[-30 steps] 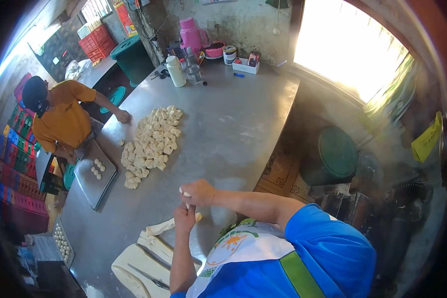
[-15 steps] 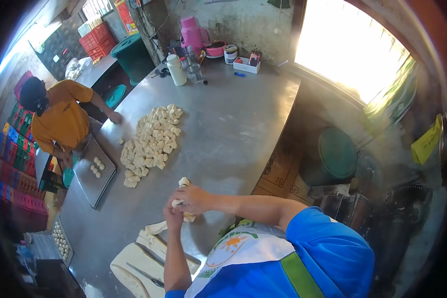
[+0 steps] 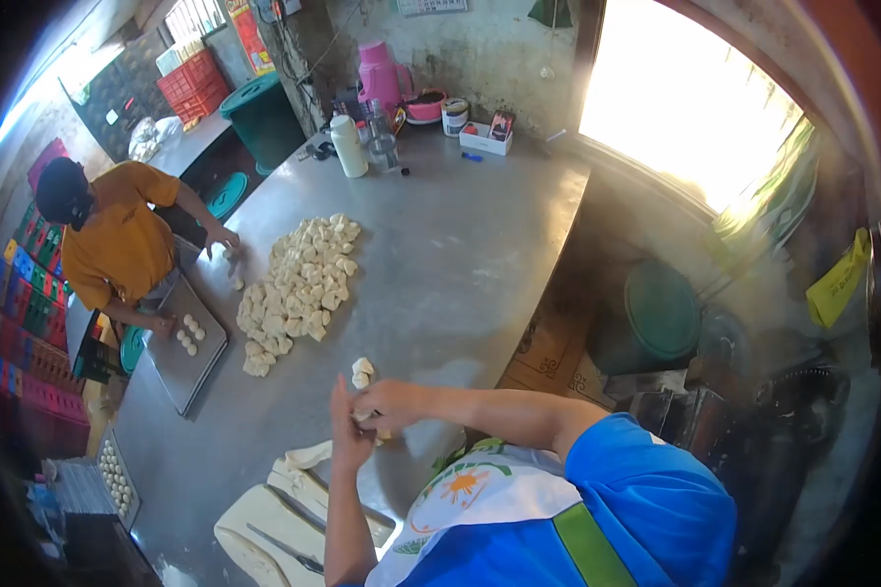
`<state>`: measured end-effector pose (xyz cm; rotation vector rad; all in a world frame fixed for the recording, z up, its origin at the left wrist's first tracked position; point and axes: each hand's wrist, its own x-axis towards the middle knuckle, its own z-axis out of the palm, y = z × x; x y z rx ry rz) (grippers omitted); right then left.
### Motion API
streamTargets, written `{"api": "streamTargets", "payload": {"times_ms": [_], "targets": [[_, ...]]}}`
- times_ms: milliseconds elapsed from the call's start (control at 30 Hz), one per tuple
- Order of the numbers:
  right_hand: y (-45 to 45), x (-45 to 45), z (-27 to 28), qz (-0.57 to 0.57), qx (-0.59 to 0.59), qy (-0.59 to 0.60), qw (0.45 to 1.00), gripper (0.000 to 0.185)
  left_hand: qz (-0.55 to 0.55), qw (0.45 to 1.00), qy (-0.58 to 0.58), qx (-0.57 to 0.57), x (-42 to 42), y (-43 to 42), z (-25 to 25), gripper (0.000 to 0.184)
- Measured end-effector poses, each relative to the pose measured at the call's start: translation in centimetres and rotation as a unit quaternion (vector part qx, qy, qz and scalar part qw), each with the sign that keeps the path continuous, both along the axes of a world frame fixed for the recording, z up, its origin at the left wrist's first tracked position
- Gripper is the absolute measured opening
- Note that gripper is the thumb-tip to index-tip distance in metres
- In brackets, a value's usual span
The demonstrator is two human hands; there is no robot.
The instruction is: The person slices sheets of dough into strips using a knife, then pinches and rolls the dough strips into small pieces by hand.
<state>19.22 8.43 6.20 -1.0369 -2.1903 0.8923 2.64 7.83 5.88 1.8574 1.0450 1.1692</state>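
Fingers stretched upward, my left hand (image 3: 345, 426) stands on edge beside a piece of dough (image 3: 366, 417). My right hand (image 3: 397, 403) is closed on that dough, which is partly hidden between the hands. Just past my fingers, small torn dough lumps (image 3: 362, 373) sit on the metal table. A thick dough strip (image 3: 309, 454) lies left of my left forearm, joined or close to a flat dough sheet (image 3: 250, 528); I cannot tell which. A knife (image 3: 282, 545) rests on the sheet. Farther up the table spreads a heap of dough pieces (image 3: 299, 284).
Across the metal table (image 3: 440, 254), a person in an orange shirt (image 3: 127, 230) reaches toward dough near the heap. A tray (image 3: 188, 367) there holds several dough balls. A flask (image 3: 347, 147), bottles and a white box (image 3: 486, 138) stand at the far end.
My left fingers have straightened from a closed grip. Dough lumps now show apart from my hands. The other person's hand has shifted onto dough by the heap, the other to the tray.
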Motion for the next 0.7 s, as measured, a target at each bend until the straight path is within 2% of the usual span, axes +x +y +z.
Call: {"api": "streamTargets", "payload": {"times_ms": [33,67,100,167,200,267,300,333,367,400,433,467,500,533,567,600,633,667,700], "targets": [[-0.1,-0.7,0.1,-0.012,0.043,0.075,0.996,0.033,-0.013,0.999,-0.037,0.037,-0.4,-0.4,0.4,0.051],[0.1,-1.2,0.2,-0.024,0.09,0.15,0.984,0.031,-0.082,0.99,-0.011,-0.11,-2.4,1.2,-2.1,0.042],[0.1,-1.4,0.4,-0.022,0.092,0.151,0.984,0.031,-0.081,0.991,-0.01,-0.107,-3.3,1.5,-5.0,0.042],[0.1,-1.6,0.5,-0.139,0.078,0.088,0.983,0.029,0.017,0.991,0.13,-0.012,-2.5,1.3,-5.2,0.019],[0.7,-1.3,0.0,-0.138,0.08,0.089,0.983,0.029,0.018,0.991,0.131,-0.01,-2.1,1.0,-4.7,0.019],[1.9,0.0,-2.7,-0.142,0.032,-0.14,0.979,0.03,-0.022,0.947,0.262,-0.185,-0.8,-1.0,-1.7,0.018],[2.7,1.0,-3.6,-0.147,0.034,-0.137,0.979,0.03,-0.067,0.974,0.216,-0.016,-1.0,-1.8,-1.9,0.016],[3.3,2.5,-3.9,-0.176,-0.052,-0.162,0.969,0.032,-0.072,0.974,0.215,-0.011,-0.6,-1.8,-1.6,0.016],[2.9,3.0,-4.5,-0.2,-0.144,-0.183,0.952,0.035,-0.064,0.978,0.155,-0.123,-1.0,-2.5,-1.0,0.022],[2.4,2.9,-5.1,-0.198,-0.146,-0.184,0.952,0.035,-0.049,0.967,0.088,-0.232,-1.2,-3.1,-0.8,0.032],[2.1,3.0,-4.3,-0.158,-0.055,-0.139,0.976,0.036,-0.044,0.969,0.082,-0.229,-1.6,-2.2,-2.2,0.032],[1.0,2.3,-3.7,-0.117,0.029,-0.087,0.989,0.038,-0.019,0.981,0.11,-0.161,-3.0,-1.1,-4.6,0.043],[-0.2,1.2,-3.1,-0.116,0.025,-0.086,0.989,0.038,0.003,0.986,0.139,-0.093,-3.8,-0.7,-5.9,0.054],[-0.5,0.0,-2.0,-0.06,0.015,-0.053,0.997,0.038,-0.032,0.974,0.222,0.03,-3.9,-0.7,-4.6,0.075],[0.0,-0.6,-1.3,-0.006,0.006,-0.022,1.0,0.039,-0.034,0.975,0.219,0.036,-3.2,-0.3,-3.2,0.075],[0.4,-0.9,-1.2,-0.007,0.005,-0.024,1.0,0.039,-0.037,0.992,0.12,0.026,-2.5,-0.3,-2.1,0.077],[0.1,-1.7,-1.1,-0.008,0.024,0.037,0.999,0.038,-0.037,0.999,0.023,0.01,-2.2,-0.7,-1.6,0.079],[-0.1,-2.2,-1.0,-0.006,0.046,0.096,0.994,0.038,-0.044,0.998,0.036,0.023,-2.8,0.1,-1.3,0.057],[-0.1,-2.3,-0.7,-0.002,0.046,0.096,0.994,0.038,-0.04,0.998,0.036,0.023,-2.9,0.0,-1.9,0.057]]}}
